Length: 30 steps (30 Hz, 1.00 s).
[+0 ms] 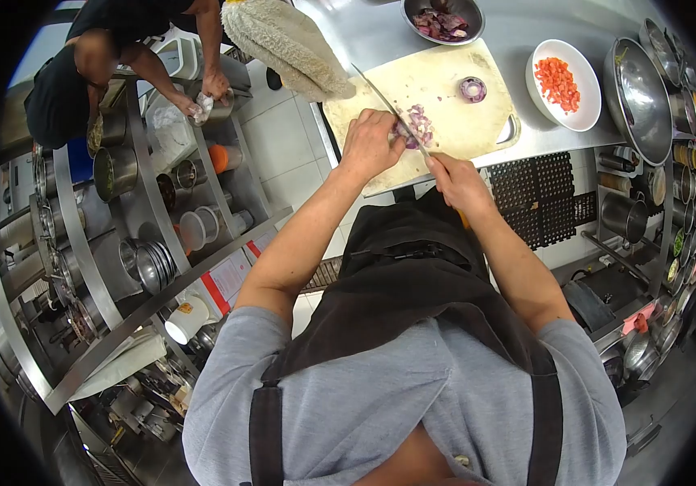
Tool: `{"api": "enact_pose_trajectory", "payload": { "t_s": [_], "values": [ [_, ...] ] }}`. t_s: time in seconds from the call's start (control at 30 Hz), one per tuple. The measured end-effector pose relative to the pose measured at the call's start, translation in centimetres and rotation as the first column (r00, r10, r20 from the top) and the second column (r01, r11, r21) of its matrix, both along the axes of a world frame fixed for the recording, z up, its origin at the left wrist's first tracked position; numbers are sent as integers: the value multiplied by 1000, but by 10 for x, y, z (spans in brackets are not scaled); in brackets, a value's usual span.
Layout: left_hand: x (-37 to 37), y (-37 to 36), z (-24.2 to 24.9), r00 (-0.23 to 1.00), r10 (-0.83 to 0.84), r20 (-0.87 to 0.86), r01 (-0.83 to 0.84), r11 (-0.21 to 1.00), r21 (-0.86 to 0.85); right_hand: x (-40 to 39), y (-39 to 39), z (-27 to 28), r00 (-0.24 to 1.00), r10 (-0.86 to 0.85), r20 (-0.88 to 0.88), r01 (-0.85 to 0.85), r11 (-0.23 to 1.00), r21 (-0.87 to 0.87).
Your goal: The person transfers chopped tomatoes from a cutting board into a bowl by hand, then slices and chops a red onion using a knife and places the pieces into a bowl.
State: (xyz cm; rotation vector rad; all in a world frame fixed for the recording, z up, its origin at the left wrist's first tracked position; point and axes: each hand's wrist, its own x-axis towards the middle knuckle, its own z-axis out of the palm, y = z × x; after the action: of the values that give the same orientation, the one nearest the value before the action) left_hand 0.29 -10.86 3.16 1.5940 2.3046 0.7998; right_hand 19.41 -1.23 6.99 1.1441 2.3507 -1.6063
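Observation:
In my right hand [459, 185] is the handle of a long knife [381, 96], its blade pointing up and left across the cutting board [479, 69]. Chopped red onion [419, 125] lies against the blade. My left hand [372, 142] is closed beside the onion pieces, left of the blade; whether its fingertips hold any onion is hidden. A cut piece of red onion [472, 89] rests farther right on the board.
Beyond the board stands a metal bowl of onion scraps [442, 23]. On the right are a white bowl of diced tomato [560, 85] and a large metal bowl [643, 101]. A beige towel [287, 49] overhangs the board's left corner. Another person [113, 61] works at upper left.

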Motion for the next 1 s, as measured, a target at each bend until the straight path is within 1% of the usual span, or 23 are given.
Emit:
{"api": "enact_pose_trajectory", "payload": {
  "t_s": [0.13, 0.17, 0.23, 0.3, 0.33, 0.4, 0.43, 0.5, 0.53, 0.6, 0.73, 0.8, 0.93, 1.0],
  "values": [
    [-3, -1, -4, 1000, -30, 10, 30, 1000, -1, -20, 0, -14, 998, -63, -11, 62, 996, -64],
    [-3, -1, -5, 999, -36, 16, 36, 999, -4, -17, -1, -23, 998, -51, -47, 50, 999, -6],
    [-4, 0, -4, 999, -38, 9, 38, 999, 15, -18, 4, -14, 996, -35, -82, 40, 997, 64],
    [-4, -4, -2, 999, -39, 7, 38, 999, 24, -14, 5, 3, 998, -54, 20, 56, 994, -95],
    [-4, -5, 2, 1000, -29, -1, 29, 999, 35, -11, 6, 15, 998, -55, 22, 57, 994, -96],
    [-5, -4, 4, 1000, -22, -6, 23, 999, 49, -4, 6, 35, 994, -34, 104, 52, 983, -177],
    [-6, -4, 4, 1000, -28, 2, 28, 999, 27, 2, 2, 33, 994, -34, 106, 52, 983, -176],
    [-6, -3, 5, 1000, -28, 12, 28, 1000, 4, 13, -2, 25, 999, -26, 43, 30, 995, -91],
    [-5, -2, 5, 1000, -25, 5, 25, 1000, -5, 13, -2, 24, 999, -23, 46, 28, 995, -92],
    [-5, -1, 4, 1000, -27, 0, 27, 999, -18, 13, -1, 24, 994, -30, 103, 46, 986, -159],
    [-5, -1, 3, 1000, -30, -9, 30, 999, -26, 12, 0, 29, 994, -17, 112, 40, 979, -200],
    [-5, -1, 2, 1000, -25, -11, 25, 999, -29, 12, 0, 31, 989, -49, 140, 83, 964, -252],
    [-5, -1, 1, 999, -34, -12, 34, 999, -21, 7, -1, 19, 993, -36, 108, 64, 962, -266],
    [-6, 0, 2, 999, -37, -16, 36, 999, -14, 7, -1, 20, 994, -34, 106, 57, 972, -227]
  ]
}}
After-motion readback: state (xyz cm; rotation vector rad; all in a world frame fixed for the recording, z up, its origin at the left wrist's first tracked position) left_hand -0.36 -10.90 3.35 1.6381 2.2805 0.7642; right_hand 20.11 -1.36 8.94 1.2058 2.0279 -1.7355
